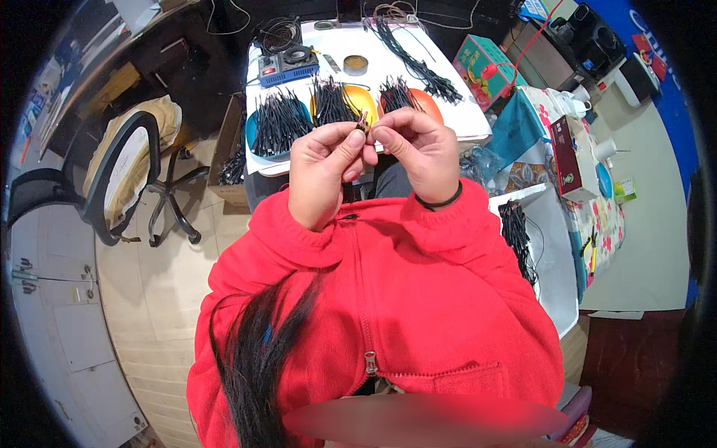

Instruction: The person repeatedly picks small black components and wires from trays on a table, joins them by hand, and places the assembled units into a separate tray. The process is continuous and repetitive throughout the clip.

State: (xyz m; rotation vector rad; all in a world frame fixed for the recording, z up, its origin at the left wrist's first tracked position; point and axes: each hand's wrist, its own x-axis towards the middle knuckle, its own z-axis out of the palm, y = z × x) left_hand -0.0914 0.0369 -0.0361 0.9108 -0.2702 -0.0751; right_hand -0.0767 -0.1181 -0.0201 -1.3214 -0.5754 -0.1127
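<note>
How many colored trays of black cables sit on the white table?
3: the blue tray at left, the yellow tray in the middle and the orange tray at right, in a row. None seems hidden.

Wire bundles (278, 125) in three trays (433, 108) on table (467, 125), chair (95, 198) at left

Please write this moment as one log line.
left hand: pinching small piece | right hand: close beside it | beyond: black wires in three trays

1. Two hands (317, 175) (433, 160) were in view.
2. Three plates (251, 133) (364, 103) (432, 107) sat on one table (464, 123).
3. Three bunches of wires (276, 123) (328, 103) (396, 95) lay on those plates, and one more bunch (422, 67) lay farther back.
4. One round tin (355, 65) stood there.
5. One wristband (442, 202) was worn.
</note>
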